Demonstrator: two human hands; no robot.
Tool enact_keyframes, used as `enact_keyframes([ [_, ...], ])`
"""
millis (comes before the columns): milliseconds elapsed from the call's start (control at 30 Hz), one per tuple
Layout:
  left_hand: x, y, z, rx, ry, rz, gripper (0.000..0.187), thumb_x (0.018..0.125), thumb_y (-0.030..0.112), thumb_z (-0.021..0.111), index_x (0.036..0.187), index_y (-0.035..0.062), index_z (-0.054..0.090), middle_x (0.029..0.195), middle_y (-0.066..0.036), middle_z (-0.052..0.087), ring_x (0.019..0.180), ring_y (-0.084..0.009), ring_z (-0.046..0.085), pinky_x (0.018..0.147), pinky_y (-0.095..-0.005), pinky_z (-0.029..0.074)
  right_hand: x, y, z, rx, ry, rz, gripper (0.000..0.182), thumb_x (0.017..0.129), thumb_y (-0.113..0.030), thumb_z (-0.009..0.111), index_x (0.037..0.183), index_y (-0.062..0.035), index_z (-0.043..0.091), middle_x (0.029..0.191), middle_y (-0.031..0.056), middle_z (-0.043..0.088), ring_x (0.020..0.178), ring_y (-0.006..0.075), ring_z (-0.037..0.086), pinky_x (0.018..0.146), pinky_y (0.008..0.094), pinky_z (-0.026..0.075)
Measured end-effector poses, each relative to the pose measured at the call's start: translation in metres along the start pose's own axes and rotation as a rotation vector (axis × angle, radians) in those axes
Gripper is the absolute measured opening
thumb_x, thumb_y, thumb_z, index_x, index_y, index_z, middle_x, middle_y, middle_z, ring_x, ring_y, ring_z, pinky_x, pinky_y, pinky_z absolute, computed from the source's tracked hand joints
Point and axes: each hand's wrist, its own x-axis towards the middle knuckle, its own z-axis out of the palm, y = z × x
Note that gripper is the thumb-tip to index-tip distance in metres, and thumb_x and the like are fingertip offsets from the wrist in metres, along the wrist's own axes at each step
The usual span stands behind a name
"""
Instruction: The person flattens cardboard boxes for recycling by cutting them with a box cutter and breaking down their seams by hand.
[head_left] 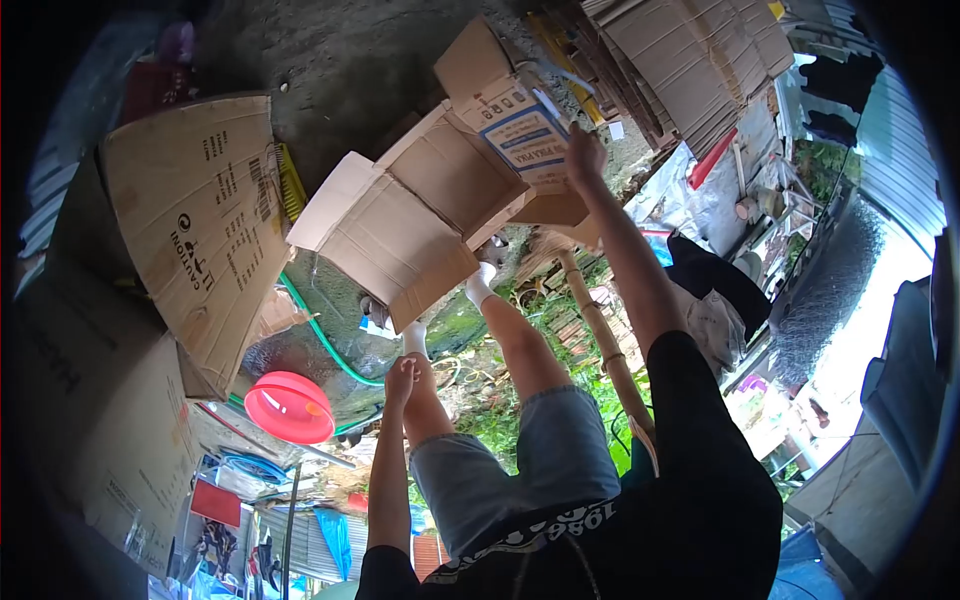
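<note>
An open cardboard box stands tilted in front of my legs, its flaps spread and its inside showing. Blue print marks the box's right side. At that side, my right hand is closed on the edge of the box; its fingertips are partly hidden. My left hand is closed in front of my shin, apart from the box and below its near flap. Something small and whitish shows at the left fingers, too small to name.
A large cardboard carton leans at the left, near a yellow crate-like piece. A red basin and a green hose lie closer. Flattened cardboard is stacked at upper right; a bamboo pole stands right of my legs.
</note>
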Motion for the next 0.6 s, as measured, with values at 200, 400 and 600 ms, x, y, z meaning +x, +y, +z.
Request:
enact_keyframes([
  [200, 0.011, 0.018, 0.018, 0.036, -0.011, -0.028, 0.021, 0.089, 0.019, 0.045, 0.098, 0.0034, 0.057, 0.075, -0.009, 0.062, 0.061, -0.0127, 0.060, 0.054, -0.0249, 0.048, 0.024, 0.066, 0.005, 0.115, -0.017, 0.000, 0.038, 0.080, -0.020, 0.053, 0.115, -0.0075, 0.042, 0.108, 0.0160, 0.054, 0.098, 0.0325, 0.055, 0.078, 0.0440, 0.047],
  [400, 0.017, 0.023, 0.042, -0.029, -0.007, 0.043, 0.021, 0.088, 0.018, 0.046, 0.094, 0.0019, 0.058, 0.075, -0.009, 0.063, 0.065, -0.0139, 0.062, 0.055, -0.0258, 0.050, 0.019, 0.090, 0.021, -0.007, -0.014, -0.056, 0.044, 0.077, -0.021, 0.057, 0.116, -0.0069, 0.041, 0.113, 0.0163, 0.050, 0.103, 0.0344, 0.051, 0.085, 0.0438, 0.043],
  [600, 0.019, 0.017, 0.045, -0.064, -0.024, 0.028, 0.020, 0.087, 0.015, 0.048, 0.095, -0.0021, 0.057, 0.078, -0.012, 0.062, 0.064, -0.0164, 0.063, 0.054, -0.0255, 0.050, 0.017, 0.100, 0.041, 0.079, -0.239, -0.233, 0.050, 0.073, -0.025, 0.064, 0.114, -0.0019, 0.046, 0.111, 0.0188, 0.052, 0.104, 0.0366, 0.050, 0.085, 0.0444, 0.043],
])
